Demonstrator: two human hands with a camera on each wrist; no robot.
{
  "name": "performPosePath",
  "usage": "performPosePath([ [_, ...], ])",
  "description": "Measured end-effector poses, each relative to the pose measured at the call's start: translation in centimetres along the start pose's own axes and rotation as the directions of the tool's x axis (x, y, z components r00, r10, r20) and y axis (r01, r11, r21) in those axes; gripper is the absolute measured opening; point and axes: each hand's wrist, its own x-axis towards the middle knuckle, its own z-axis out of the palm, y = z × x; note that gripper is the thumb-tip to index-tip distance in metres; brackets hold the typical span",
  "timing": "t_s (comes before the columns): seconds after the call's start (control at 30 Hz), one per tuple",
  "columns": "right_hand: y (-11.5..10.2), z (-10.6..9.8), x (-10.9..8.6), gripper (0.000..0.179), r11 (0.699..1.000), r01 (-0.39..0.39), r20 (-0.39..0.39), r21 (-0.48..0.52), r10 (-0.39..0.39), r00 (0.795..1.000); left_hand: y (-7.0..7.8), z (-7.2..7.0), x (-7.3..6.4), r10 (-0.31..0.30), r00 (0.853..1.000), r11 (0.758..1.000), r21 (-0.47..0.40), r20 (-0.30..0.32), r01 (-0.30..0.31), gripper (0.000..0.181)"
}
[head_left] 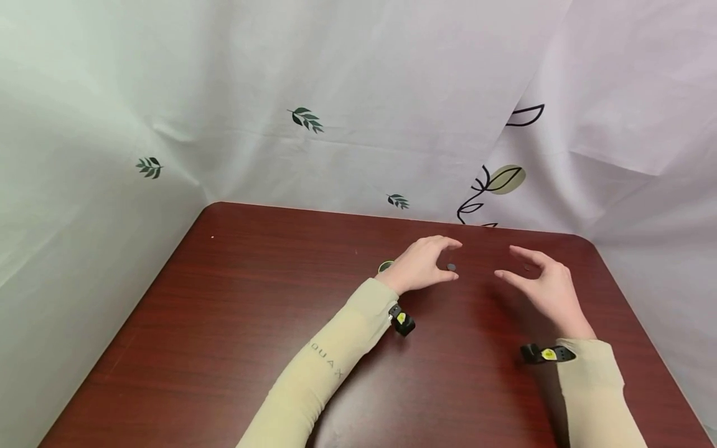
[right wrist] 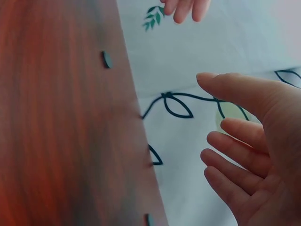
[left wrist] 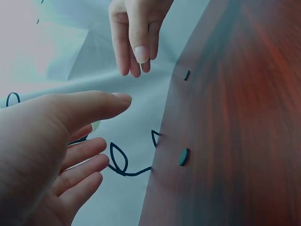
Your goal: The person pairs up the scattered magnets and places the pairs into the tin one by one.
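Currently, the left hand (head_left: 421,264) and right hand (head_left: 553,292) each show a wide, empty grip. A small dark disc (head_left: 451,267) lies on the bench (head_left: 252,311), the left hand near it; right of the disc are a tiny piece (head_left: 527,269) and the right hand. Off-centre fingertip pressure could make the disc skid.

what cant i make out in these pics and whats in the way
Head view: a yellow-rimmed thing, partly hidden behind the left hand; I can't tell what it is.
Head view: the small piece by the right hand is too tiny to identify.
Right wrist view: a dark piece, cut off by the bottom edge; most of the left hand, cut off by the top edge.
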Motion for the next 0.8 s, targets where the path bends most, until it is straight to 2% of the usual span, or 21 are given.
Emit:
performPosePath([
  [0.33, 1.3, -2.3, 1.0, 0.064, 0.998, -0.068, -0.031, -0.003, 0.068, 0.997, 0.1, -1.1, 2.0, -0.036, 0.998, 0.995, -0.097, -0.06, 0.031, 0.061],
  [0.47, 2.0, -3.0, 1.4, 0.065, 0.996, -0.091, -0.029, 0.002, 0.091, 0.995, 0.1, -1.0, 2.6, -0.048, 0.997, 0.992, -0.121, -0.055, 0.041, 0.06],
  [0.8, 3.0, -3.8, 2.2, 0.068, 0.991, -0.13, -0.005, -0.022, 0.13, 0.991, -0.1, 0.1, 3.8, -0.095, 0.996, 0.993, -0.077, 0.004, 0.095, 0.059],
])
